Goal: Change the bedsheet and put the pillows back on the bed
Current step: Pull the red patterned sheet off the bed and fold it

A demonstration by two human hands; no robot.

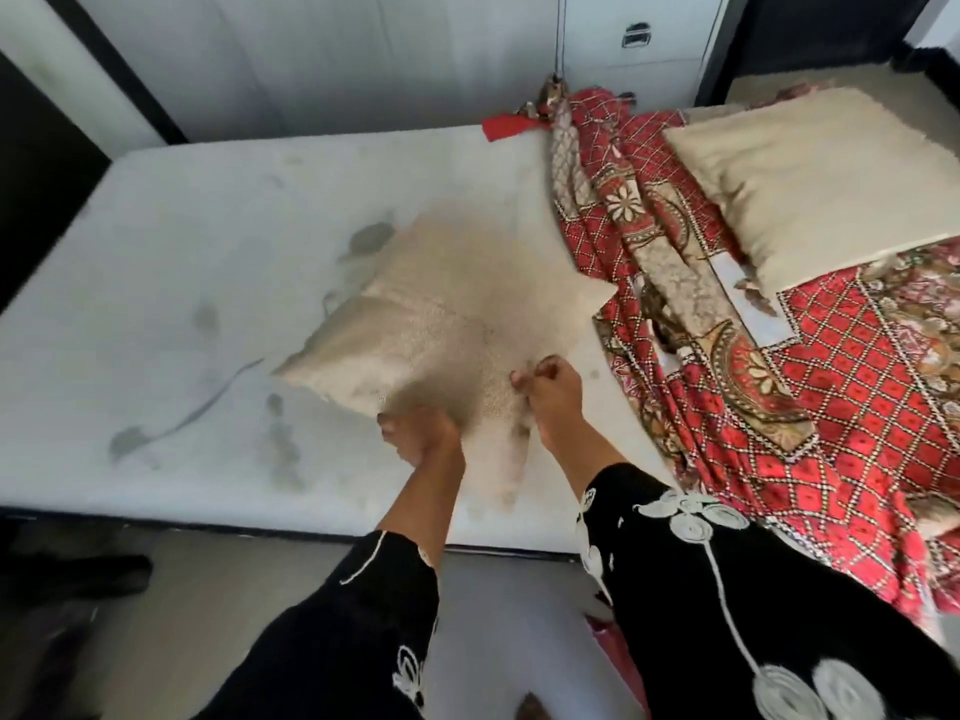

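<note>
bare mattress, one pillow in hand

stained white mattress (208, 252) fills most of the view, stripped of any sheet, with a pale cabinet (639, 49) behind it against the wall. on its near middle lies a beige pillow (447, 314), blurred at its far edge, so it is probably being shaken or tugged. both hands have it by the near edge: the left hand (421, 433) is closed on a bunched fold of the cover, and the right hand (550, 392) is pinched shut on the fabric just beside it.

the pillow looks light and soft — it sags and creases where it is gripped, and the cover seems loose over the filling. its nubbly weave should give the fingers good purchase and is not likely to slip. a hold at one edge lets the rest droop and swing; taking it by two corners, or with a hand under the middle, would carry it more steadily. nothing about it looks fragile.

a second beige pillow (826, 184) lies flat at the right end of the bed, on top of a crumpled red patterned bedsheet (810, 387) with a diamond grid and floral borders, pushed into folds and trailing over the near side — that sheet will be limp and bulky, best gathered in armfuls.
</note>
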